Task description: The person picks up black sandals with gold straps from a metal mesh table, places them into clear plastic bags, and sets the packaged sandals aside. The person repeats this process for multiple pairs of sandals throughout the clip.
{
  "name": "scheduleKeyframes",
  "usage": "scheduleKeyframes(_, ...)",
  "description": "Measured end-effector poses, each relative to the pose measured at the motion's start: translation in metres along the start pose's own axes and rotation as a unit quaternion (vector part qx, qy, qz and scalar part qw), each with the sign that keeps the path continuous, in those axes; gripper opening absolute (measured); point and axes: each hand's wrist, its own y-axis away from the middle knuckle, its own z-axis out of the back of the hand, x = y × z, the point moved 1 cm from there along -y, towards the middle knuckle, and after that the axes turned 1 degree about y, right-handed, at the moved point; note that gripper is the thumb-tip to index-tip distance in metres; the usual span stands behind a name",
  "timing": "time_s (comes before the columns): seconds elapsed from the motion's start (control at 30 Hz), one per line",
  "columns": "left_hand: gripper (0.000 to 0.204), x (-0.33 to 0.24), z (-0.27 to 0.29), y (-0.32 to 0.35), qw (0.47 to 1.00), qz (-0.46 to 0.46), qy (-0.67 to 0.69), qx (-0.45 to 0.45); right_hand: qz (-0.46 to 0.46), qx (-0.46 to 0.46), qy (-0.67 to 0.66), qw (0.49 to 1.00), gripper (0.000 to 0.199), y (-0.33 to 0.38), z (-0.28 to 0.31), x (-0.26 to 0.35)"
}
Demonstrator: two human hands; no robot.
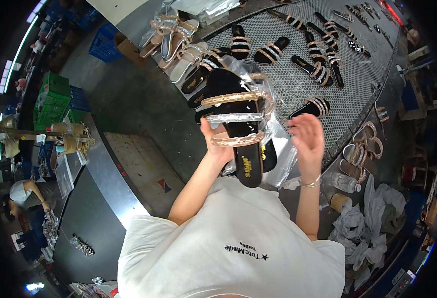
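Care is called for in the step in hand, judged to be the handling of a black sandal (241, 131) together with its clear plastic bag (278, 144): the sole is best kept firmly pinched at its side so that it does not slip, while the film is drawn away or over it gently, lest the thin straps be caught. In the head view, the sandal is held up above the desk (298, 84) by the left hand (217, 144), whose fingers are closed on the sole's left edge, the thumb laid over the top near the lower strap. The heel end hangs below those fingers, and the toe end, crossed by three glittering straps, rises above them. The right hand (308, 139) is raised just beside the sandal, to its right, with fingers spread and holding nothing; the bag lies between that palm and the sole, though contact with the film cannot be told. More sandals (323, 64) are spread on the mesh beyond the fingertips.
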Motion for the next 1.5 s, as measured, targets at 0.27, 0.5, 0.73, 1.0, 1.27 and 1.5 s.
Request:
scheduleKeyframes(0.27,0.059,-0.101,0.025,0.070,0.778,-0.397,-0.255,-0.415,-0.230,-0.375,0.261,0.859,0.055,0.012,0.214,-0.188)
scheduleKeyframes(0.5,0.065,-0.264,0.055,0.285,0.696,-0.614,-0.237,-0.288,-0.278,-0.310,0.467,0.780,0.078,-0.021,0.231,-0.252)
scheduleKeyframes(0.73,0.055,-0.219,0.136,0.195,0.801,-0.355,-0.317,-0.363,-0.537,-0.260,0.518,0.613,0.125,-0.065,0.175,-0.223)
scheduleKeyframes(1.0,0.023,0.144,0.082,0.001,0.693,0.062,-0.711,0.102,-0.212,-0.289,0.190,0.914,0.037,0.023,0.173,-0.138)
scheduleKeyframes(1.27,0.021,0.212,0.125,-0.012,0.433,-0.044,-0.864,0.254,-0.217,-0.279,0.527,0.773,0.078,0.208,0.141,-0.096)
scheduleKeyframes(1.5,0.007,0.196,0.128,-0.019,0.610,-0.043,-0.766,0.199,-0.300,-0.278,0.625,0.666,0.077,0.255,0.130,-0.110)
